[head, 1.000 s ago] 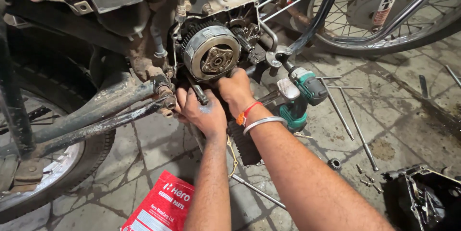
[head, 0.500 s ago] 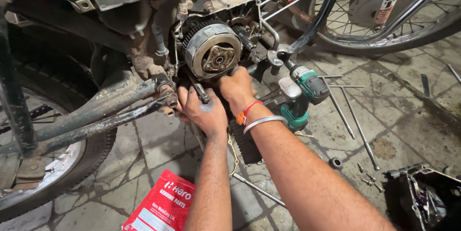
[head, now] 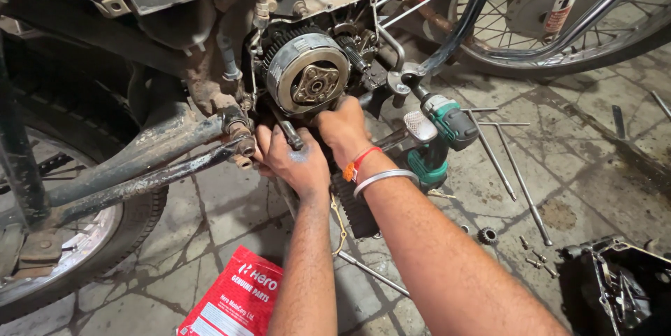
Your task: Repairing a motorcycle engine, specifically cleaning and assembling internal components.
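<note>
1. Gripping a dark tool handle (head: 288,133), the left hand (head: 293,161) is closed around it just below the clutch assembly (head: 307,74) of the motorcycle engine.
2. The right hand (head: 342,126) is pressed against the engine casing beside the clutch; its grip cannot be told, as the fingers are hidden.
3. A green cordless impact driver (head: 437,140) is seen on the floor near the right wrist.
4. A red parts packet (head: 234,294) is seen on the paved floor (head: 210,217), beneath the forearms.
</note>
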